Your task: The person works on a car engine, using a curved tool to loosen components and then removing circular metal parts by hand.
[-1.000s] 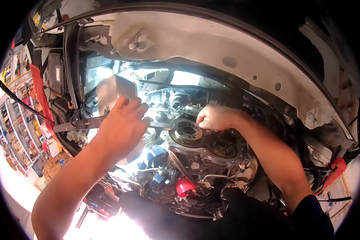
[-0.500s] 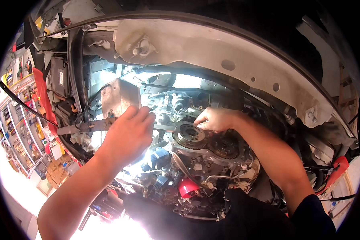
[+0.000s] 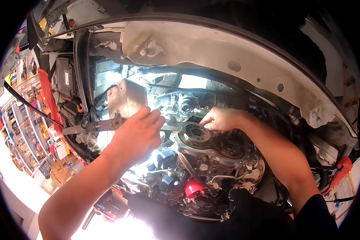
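Nearest is a dark sleeve (image 3: 314, 212) on the right arm, low in the view. Past it, a bright red cup-shaped part (image 3: 194, 188) sits down in the engine (image 3: 202, 167). Farther up, the left hand (image 3: 140, 130) has its fingers curled closed around a long flat metal bar (image 3: 102, 125). It holds the bar partway along, maybe to keep it steady, since one end sticks out left and the other comes close to a round toothed wheel (image 3: 197, 134). I can't tell if that end touches. The wheel is on the engine, just beside a second, darker wheel (image 3: 230, 149). The right hand (image 3: 224, 120) is at the first wheel's far edge, thumb and fingers bunched close, maybe because there's little room; I can't tell if they pinch anything. Behind the left hand stands a box-shaped metal piece (image 3: 126, 98). Farthest off, at the left, shelves (image 3: 26, 132) hold lots of colorful things.
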{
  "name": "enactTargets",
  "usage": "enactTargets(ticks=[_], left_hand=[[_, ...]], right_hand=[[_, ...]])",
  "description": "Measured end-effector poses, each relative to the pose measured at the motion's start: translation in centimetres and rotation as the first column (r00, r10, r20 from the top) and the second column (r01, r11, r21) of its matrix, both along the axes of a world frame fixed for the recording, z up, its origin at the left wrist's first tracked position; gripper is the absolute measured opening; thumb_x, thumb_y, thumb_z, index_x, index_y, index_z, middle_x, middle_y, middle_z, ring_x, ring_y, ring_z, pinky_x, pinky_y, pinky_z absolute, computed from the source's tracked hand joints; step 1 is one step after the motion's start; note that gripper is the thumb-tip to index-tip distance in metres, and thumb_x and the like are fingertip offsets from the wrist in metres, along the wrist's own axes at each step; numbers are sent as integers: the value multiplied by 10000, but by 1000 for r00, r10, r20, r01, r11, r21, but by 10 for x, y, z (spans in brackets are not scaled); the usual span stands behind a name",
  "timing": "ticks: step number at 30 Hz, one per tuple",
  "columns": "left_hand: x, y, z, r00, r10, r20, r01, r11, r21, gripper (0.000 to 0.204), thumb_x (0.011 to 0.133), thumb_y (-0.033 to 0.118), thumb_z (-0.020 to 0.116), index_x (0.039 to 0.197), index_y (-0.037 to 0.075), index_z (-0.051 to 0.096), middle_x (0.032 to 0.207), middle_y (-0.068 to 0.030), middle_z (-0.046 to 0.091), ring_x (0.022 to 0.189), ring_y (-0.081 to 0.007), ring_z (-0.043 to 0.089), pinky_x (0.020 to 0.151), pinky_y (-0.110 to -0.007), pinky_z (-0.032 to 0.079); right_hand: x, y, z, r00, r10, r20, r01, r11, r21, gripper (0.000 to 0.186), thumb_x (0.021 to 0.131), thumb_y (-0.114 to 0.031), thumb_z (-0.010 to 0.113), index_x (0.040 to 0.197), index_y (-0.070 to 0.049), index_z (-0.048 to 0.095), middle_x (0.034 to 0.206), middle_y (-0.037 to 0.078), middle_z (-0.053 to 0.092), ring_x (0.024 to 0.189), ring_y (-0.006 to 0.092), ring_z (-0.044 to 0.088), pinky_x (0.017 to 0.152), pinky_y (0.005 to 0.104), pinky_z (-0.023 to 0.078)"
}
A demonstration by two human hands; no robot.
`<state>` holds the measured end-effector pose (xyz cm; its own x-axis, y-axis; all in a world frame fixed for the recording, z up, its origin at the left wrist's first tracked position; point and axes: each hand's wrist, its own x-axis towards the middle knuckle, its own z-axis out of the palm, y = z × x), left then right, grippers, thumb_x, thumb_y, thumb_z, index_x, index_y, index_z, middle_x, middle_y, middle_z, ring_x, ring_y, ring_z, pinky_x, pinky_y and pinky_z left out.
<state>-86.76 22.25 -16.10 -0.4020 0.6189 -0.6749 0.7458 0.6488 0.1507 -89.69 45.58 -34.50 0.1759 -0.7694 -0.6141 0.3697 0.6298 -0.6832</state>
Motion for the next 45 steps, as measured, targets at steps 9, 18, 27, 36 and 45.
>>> enactTargets(ticks=[9, 18, 27, 36, 45], left_hand=[[-2, 3, -3, 999, -31, 6, 32, 997, -74, 148, 676, 162, 618, 716, 54, 712, 898, -34, 591, 962, -187, 516, 855, -302, 395], [-5, 5, -7, 999, -43, 14, 44, 997, -67, 115, 690, 165, 622, 676, 95, 712, 926, -15, 622, 987, -176, 521, 850, -304, 389], [-5, -3, -2, 999, 1, -46, -2, 1000, -26, 124, 715, 138, 604, 757, 47, 678, 901, -38, 599, 969, -176, 535, 821, -300, 399], [6, -1, 22, 868, 495, -43, -489, 867, 100, 135, 786, 109, 609, 905, 56, 645, 813, -83, 607, 768, -256, 606, 717, -372, 465], [-2, 7, 32, 464, 849, 252, -852, 506, -134, 271, 891, 289, 633, 913, 29, 707, 662, -153, 654, 654, -329, 650, 628, -395, 497]], right_hand=[[4, 0, -5, 999, 12, -31, -11, 1000, 18, 292, 926, -108, 535, 1172, -37, 676, 820, 61, 688, 649, 117, 605, 576, 284, 492], [7, -3, -8, 999, -4, -42, 6, 999, 38, 299, 934, -169, 540, 1150, 10, 647, 901, 81, 681, 617, 131, 592, 604, 309, 499], [8, -1, -11, 998, -48, 34, 45, 996, 76, 334, 957, -187, 523, 1196, 22, 625, 878, 38, 645, 596, 103, 525, 571, 279, 474], [-5, 10, 15, 922, -354, 156, 331, 931, 153, 430, 966, -393, 561, 1087, 7, 660, 698, 35, 601, 489, 66, 465, 456, 220, 377], [13, 24, 13, 850, -508, -140, 502, 861, -79, 311, 965, -324, 581, 977, -25, 667, 719, 72, 643, 548, 105, 552, 546, 272, 450]])
